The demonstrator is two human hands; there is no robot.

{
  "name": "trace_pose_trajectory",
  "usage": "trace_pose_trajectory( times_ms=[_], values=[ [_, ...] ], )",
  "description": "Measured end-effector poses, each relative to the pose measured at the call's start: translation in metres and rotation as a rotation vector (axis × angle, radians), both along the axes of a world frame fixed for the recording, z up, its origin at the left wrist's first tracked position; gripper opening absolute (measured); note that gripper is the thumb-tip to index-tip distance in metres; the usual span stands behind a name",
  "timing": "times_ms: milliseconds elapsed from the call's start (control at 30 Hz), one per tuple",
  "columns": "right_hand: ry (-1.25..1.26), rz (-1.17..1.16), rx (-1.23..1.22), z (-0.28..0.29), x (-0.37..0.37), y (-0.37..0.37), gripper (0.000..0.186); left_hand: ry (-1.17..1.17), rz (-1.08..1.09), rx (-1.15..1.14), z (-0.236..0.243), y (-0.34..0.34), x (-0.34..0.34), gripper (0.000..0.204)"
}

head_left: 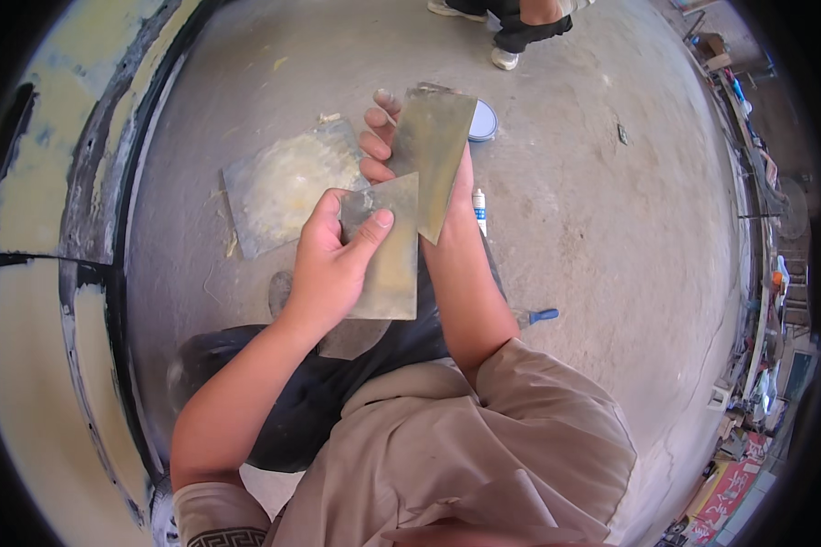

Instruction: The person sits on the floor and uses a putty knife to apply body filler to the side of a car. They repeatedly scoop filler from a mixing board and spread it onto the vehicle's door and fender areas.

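My left hand (333, 260) grips a flat, rectangular metal scraper (389, 283), its thumb pressed on the near face. Yellowish smears mark the metal. Just beyond, my right hand (379, 141) holds a second flat scraper (440, 137), longer and tapering toward its lower end. The right fingers reach out behind its left side; their grip and the thumb are mostly hidden. The two blades overlap or touch where they meet. To their left on the floor lies a square mixing board (240, 193) spread with cream-coloured putty (296, 187).
A vehicle-like panel (27, 365) with yellowish patches stands close on the left. Right of my hands are a round blue-and-white lid (485, 120), a small white tube (479, 205) and a blue-handled putty knife (544, 315). Another person's legs (529, 35) show ahead; cluttered shelves (762, 301) line the right.
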State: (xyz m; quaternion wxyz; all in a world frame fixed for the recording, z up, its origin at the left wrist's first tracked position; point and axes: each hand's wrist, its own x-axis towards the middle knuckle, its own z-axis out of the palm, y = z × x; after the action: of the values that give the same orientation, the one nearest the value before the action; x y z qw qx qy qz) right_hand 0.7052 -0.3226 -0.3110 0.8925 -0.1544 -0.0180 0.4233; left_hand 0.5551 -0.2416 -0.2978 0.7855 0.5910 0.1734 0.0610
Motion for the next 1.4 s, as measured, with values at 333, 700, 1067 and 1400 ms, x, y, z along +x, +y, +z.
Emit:
trace_pose_trajectory(
  times_ms=[333,700,1067,1400],
  values=[
    [-0.308,-0.167,-0.141,0.003,-0.040,0.011,0.082,-0.163,0.150,0.173,0.004,-0.003,-0.014,0.027],
    [-0.187,-0.163,-0.389,-0.032,-0.103,0.003,0.063,-0.138,0.176,0.062,0.004,0.017,-0.010,0.029],
    [0.019,-0.115,-0.374,-0.039,-0.079,-0.005,0.074,-0.104,0.222,-0.080,0.011,0.014,-0.009,0.026],
    [-0.207,-0.151,0.129,-0.012,-0.029,0.003,0.063,-0.045,0.125,0.083,-0.012,-0.007,-0.020,0.023]
  ],
)
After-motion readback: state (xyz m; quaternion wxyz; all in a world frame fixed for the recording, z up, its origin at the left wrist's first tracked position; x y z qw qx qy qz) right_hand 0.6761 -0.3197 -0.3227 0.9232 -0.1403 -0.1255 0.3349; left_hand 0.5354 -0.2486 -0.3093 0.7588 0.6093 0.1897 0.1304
